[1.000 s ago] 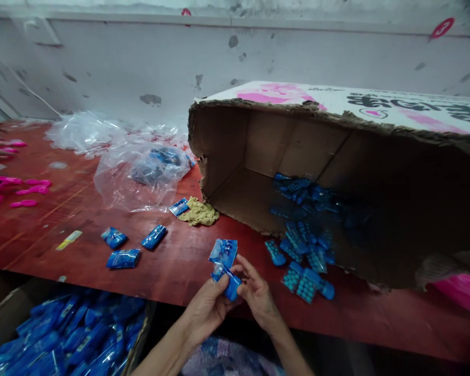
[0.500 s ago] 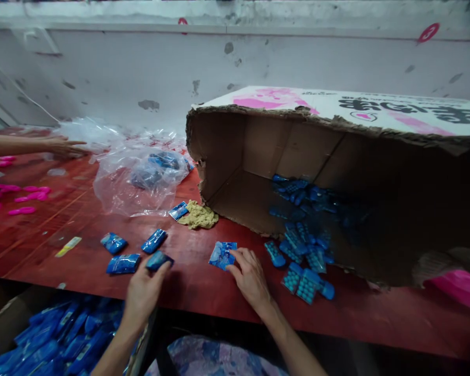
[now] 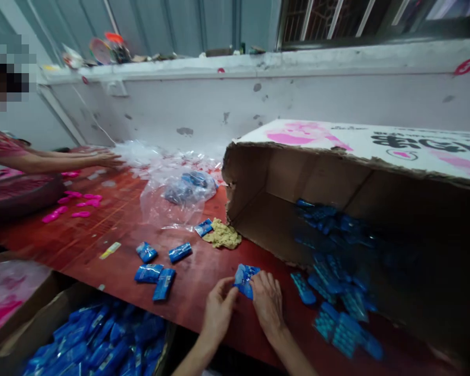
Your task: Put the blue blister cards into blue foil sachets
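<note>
Red desk (image 3: 196, 297) along stained wall (image 3: 160, 107); blue packet (image 3: 243, 280) between both hands.
Left hand (image 3: 218, 308): fingers slightly parted at packet; right hand (image 3: 269, 303): fingers curled over it; grip unclear. Box (image 3: 258, 196) bounds right; front edge nearby.

Left lane: open table (image 3: 196, 287) between my left hand (image 3: 219, 309) and the four blue packs (image 3: 164, 284).
Ahead: past the card (image 3: 243, 279) I have bare table up to the cloth (image 3: 222, 235) and carton (image 3: 247, 172); the bag (image 3: 168, 209) bars the way behind the cloth.
Right lane: a narrow strip between my right hand (image 3: 267, 302) and the nearest blister (image 3: 303, 289).
Carton mouth: faces me, with floor room at left; the roof (image 3: 356, 138) limits me from above, the heap (image 3: 325, 216) blocks the middle, and the right side is too dark to judge.
</note>
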A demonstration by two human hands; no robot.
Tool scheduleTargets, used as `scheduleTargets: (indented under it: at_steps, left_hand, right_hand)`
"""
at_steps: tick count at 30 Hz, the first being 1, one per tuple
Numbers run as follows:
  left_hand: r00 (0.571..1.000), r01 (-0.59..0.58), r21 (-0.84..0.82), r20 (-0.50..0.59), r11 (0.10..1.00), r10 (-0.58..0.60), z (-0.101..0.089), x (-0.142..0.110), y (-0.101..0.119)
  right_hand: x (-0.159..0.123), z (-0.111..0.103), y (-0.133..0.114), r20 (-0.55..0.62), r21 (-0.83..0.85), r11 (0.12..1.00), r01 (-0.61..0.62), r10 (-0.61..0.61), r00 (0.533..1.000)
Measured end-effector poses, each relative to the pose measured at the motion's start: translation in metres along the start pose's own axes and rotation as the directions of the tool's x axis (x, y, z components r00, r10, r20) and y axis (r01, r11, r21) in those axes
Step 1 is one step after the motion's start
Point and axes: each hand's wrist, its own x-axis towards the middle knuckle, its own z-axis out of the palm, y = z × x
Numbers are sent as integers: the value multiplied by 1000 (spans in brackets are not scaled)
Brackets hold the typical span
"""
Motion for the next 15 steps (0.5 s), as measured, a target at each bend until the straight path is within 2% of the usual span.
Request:
scheduleTargets:
  at_steps: [3, 7, 11, 15]
  left_hand:
    - [999, 48, -89, 30, 995, -46, 11, 9, -3]
    - [996, 91, -99, 5, 991, -90, 10, 16, -4]
    - [991, 129, -99, -11, 987, -131, 5, 16, -5]
    - [993, 106, -117, -47, 987, -112, 4, 12, 0]
  right_hand:
    - [2, 5, 5, -28, 22, 999, 23, -22, 999]
    - [2, 9, 9, -65, 73, 996, 59, -54, 996]
    - [4, 3, 7, -66, 110, 994, 28, -20, 998]
    - [6, -8, 8, -53, 119, 993, 6, 1, 999]
